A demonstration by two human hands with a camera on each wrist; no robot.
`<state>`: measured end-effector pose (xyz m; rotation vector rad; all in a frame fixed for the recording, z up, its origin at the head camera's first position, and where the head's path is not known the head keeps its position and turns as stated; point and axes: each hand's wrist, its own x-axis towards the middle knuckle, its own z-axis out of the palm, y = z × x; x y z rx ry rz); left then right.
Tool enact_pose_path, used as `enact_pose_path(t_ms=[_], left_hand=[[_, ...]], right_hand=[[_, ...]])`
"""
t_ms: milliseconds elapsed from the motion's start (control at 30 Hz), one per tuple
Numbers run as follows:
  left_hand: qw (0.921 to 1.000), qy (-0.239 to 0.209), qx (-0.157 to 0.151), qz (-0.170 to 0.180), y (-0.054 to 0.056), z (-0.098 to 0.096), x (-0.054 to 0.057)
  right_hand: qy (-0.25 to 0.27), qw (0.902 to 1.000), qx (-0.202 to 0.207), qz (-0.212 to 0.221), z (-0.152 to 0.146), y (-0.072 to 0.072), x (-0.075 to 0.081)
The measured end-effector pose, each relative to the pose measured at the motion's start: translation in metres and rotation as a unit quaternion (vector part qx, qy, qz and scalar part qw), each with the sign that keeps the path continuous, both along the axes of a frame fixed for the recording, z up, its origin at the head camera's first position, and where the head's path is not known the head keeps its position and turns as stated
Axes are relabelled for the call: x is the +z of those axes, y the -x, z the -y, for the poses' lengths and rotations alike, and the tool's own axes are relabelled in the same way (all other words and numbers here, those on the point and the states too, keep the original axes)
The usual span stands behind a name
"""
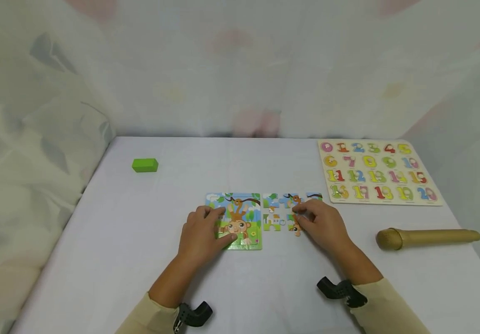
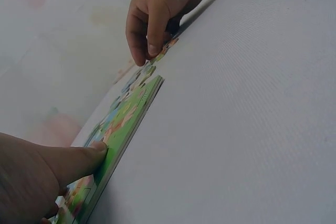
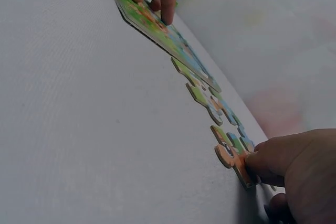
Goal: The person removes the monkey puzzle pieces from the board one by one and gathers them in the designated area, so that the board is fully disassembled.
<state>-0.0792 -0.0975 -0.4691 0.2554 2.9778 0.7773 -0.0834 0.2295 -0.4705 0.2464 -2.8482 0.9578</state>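
Observation:
In the head view a square puzzle board (image 1: 246, 213) with a monkey picture lies at the middle of the table. My left hand (image 1: 201, 234) rests over its left side; in the left wrist view the straight thumb (image 2: 79, 158) presses near the board's edge. Loose jigsaw pieces, such as a blue-green one (image 1: 270, 200), lie just right of the board. My right hand (image 1: 325, 225) is over the right-hand ones and pinches an orange and green puzzle piece (image 3: 226, 153) at its edge. Part of that piece is hidden by the fingers.
A number board (image 1: 375, 198) lies at the back right. In front of it is a gold microphone (image 1: 432, 238). A green block (image 1: 144, 165) sits at the back left. Patterned cloth (image 1: 206, 69) hangs behind the white table.

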Motion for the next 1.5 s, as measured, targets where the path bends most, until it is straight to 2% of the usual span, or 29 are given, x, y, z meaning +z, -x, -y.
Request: enact_pose_path(t_ms=[300, 500, 633, 833, 1033, 1233, 1500], left_hand=[[0.9999, 0.009, -0.001, -0.006, -0.004, 0.000, 0.003], [0.9988, 0.034, -0.020, -0.030, -0.010, -0.004, 0.005], [0.9971, 0.050, -0.029, -0.050, -0.013, -0.006, 0.005], [0.9970, 0.050, -0.021, -0.056, -0.016, -0.008, 0.010], [0.9983, 0.017, -0.013, -0.054, -0.014, -0.013, 0.015], [0.9978, 0.002, -0.027, -0.061, -0.010, -0.018, 0.014], [0.9961, -0.009, -0.046, -0.074, -0.004, -0.022, 0.009]], right_hand=[[0.001, 0.9998, -0.006, -0.018, 0.001, 0.000, -0.002], [0.006, 0.9997, -0.018, -0.015, 0.001, -0.002, -0.001], [0.045, 0.9985, -0.030, 0.011, -0.001, -0.003, 0.003], [0.089, 0.9942, -0.026, 0.054, -0.004, -0.002, 0.010], [0.100, 0.9933, 0.021, 0.054, 0.003, 0.003, 0.018], [0.107, 0.9881, 0.086, 0.069, 0.021, 0.015, 0.025], [0.068, 0.9816, 0.168, 0.061, 0.049, 0.033, 0.027]])
